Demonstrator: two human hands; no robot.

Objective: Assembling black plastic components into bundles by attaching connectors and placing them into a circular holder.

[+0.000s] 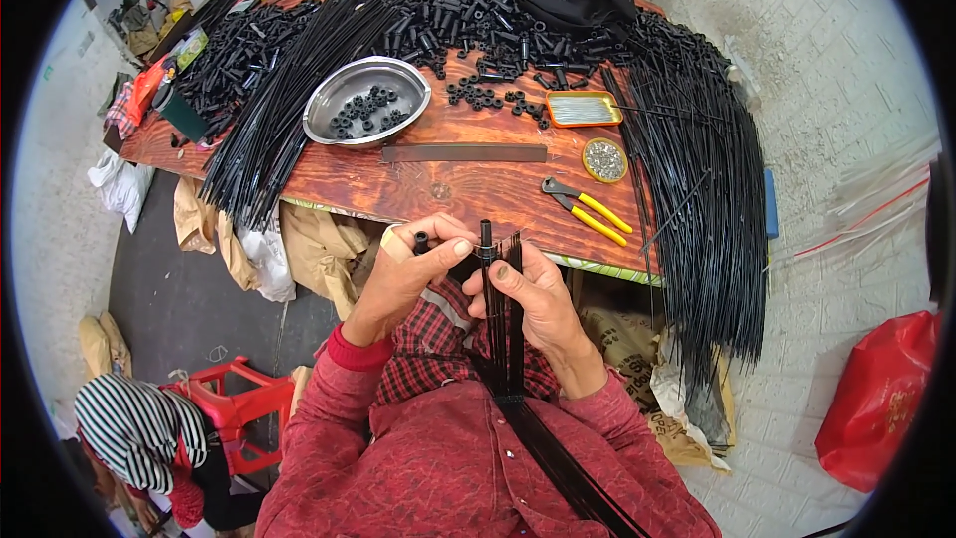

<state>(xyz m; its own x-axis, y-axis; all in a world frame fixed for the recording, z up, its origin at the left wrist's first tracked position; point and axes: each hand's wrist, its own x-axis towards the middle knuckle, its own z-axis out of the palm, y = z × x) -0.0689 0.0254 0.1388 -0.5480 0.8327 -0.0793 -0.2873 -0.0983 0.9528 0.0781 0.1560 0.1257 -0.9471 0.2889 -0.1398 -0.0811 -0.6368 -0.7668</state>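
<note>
Up close, the left hand (pixel 403 274) pinches a small black cap (pixel 421 238) while the right hand (pixel 538 299) grips thin black rods (pixel 501 319) over the lap, before the tabletop (pixel 438 184); seemingly light, stiff, best held near their tips.

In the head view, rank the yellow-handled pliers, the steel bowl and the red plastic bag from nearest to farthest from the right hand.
From the right hand:
1. Yellow-handled pliers, just ahead on the table.
2. Steel bowl, farther up, left of centre.
3. Red plastic bag, on the floor, far right.

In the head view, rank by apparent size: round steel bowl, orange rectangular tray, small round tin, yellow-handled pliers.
1. Round steel bowl
2. Orange rectangular tray and yellow-handled pliers: look alike in size, so unranked
3. Small round tin
</note>
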